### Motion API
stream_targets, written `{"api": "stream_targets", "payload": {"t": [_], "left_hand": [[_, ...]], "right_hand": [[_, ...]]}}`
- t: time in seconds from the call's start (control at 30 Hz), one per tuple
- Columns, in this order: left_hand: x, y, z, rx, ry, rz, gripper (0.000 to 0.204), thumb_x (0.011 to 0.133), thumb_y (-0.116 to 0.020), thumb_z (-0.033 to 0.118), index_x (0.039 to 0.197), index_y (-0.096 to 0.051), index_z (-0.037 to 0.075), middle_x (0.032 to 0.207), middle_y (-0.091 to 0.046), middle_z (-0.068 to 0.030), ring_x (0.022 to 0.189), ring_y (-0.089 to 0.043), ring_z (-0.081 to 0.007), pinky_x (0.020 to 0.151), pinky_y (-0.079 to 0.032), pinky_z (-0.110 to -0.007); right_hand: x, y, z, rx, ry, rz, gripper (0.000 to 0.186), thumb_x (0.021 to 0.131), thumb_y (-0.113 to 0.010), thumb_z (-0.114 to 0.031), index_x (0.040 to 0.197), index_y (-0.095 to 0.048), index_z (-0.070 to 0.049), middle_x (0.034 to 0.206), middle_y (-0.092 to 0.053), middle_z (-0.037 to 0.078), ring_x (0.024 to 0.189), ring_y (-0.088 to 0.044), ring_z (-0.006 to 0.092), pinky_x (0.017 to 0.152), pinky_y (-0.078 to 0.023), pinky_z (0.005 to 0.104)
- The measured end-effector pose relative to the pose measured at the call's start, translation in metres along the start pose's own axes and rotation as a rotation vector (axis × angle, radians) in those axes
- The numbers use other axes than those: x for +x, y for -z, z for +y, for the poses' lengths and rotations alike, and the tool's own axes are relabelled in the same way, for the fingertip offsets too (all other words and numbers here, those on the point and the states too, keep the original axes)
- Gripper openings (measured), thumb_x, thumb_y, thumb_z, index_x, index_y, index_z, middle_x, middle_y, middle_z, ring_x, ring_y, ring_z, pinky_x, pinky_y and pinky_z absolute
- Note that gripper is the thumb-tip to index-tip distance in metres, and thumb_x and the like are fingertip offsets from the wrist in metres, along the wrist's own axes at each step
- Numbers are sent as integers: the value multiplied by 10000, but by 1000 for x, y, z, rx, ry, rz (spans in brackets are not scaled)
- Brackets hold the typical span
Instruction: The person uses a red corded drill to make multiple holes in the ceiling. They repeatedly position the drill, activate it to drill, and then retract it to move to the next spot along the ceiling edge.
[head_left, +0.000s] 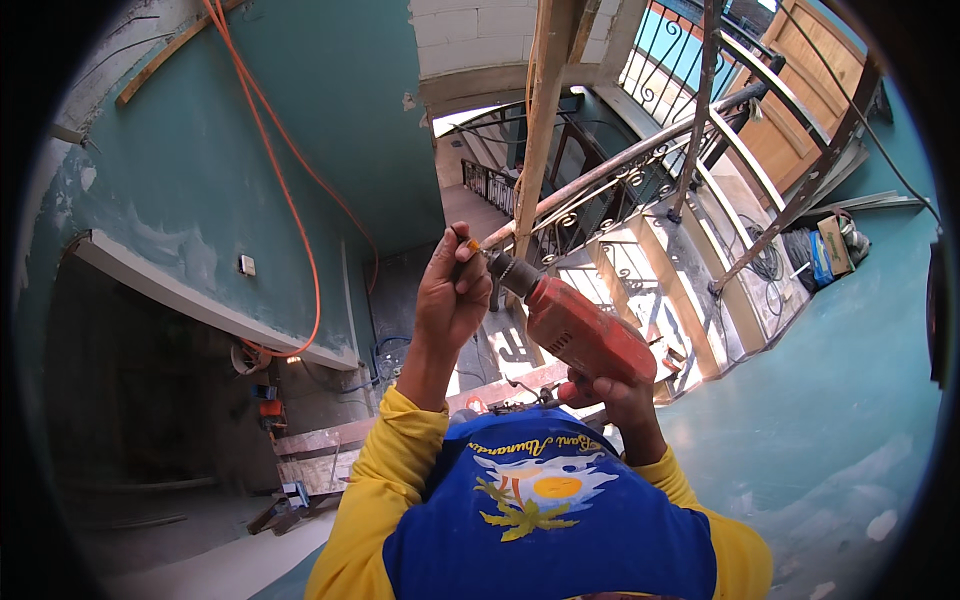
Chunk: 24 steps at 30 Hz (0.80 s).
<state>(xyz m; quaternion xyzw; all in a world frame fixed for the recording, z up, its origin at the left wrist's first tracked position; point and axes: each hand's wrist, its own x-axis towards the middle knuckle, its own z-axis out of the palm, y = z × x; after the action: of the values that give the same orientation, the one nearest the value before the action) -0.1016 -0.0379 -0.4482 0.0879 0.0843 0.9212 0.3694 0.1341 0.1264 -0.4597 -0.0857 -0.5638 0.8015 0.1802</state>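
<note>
Head view: red drill point(585, 335), at centre, gripped by the right hand point(625, 402); small orange-and-dark piece point(473, 245), pinched by fingertips of the left hand point(455, 298), just ahead of the chuck point(517, 277). Hazards: fingertips could be caught, were the trigger squeezed; piece could be dropped through loose pinching.

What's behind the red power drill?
What look like sunlit stairs show beyond the red power drill. Whatever the drill and right hand cover can't be seen.
</note>
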Motion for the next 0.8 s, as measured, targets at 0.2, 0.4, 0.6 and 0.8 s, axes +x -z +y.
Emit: {"api": "stream_targets", "payload": {"t": [0.2, 0.4, 0.6, 0.8], "left_hand": [[12, -20, -20, 91, -11, -152, 230, 1102, -509, 309, 1168, -633, 127, 797, -494, 58, 625, -406, -29, 508, -310, -200], [21, -38, -50, 147, -24, -109, 221, 1092, -527, 320, 1162, -631, 138, 784, -480, 68, 647, -427, -37, 545, -364, -187], [29, -61, -74, 248, -41, -64, 206, 1079, -561, 312, 1161, -646, 144, 756, -482, 82, 595, -391, -39, 530, -318, -224], [51, -78, -111, 265, -41, -10, 203, 1068, -585, 290, 1166, -663, 132, 755, -494, 72, 562, -383, -29, 492, -293, -220]], "right_hand": [[-8, 12, -15, 7, -20, 28, 948, 688, -920, -228, 1459, -445, 54, 1205, -669, 182, 956, -714, 253, 838, -617, 367], [-12, 29, -17, 27, 85, 84, 907, 699, -891, -186, 1450, -448, 64, 1208, -669, 178, 962, -710, 250, 845, -614, 366], [-25, 39, -23, 111, 74, 120, 854, 713, -858, -160, 1435, -461, 64, 1194, -671, 170, 964, -705, 246, 858, -607, 372], [-23, 47, -31, 152, 183, 192, 744, 769, -770, -121, 1428, -472, 54, 1109, -681, 170, 887, -713, 275, 776, -617, 395]]}}
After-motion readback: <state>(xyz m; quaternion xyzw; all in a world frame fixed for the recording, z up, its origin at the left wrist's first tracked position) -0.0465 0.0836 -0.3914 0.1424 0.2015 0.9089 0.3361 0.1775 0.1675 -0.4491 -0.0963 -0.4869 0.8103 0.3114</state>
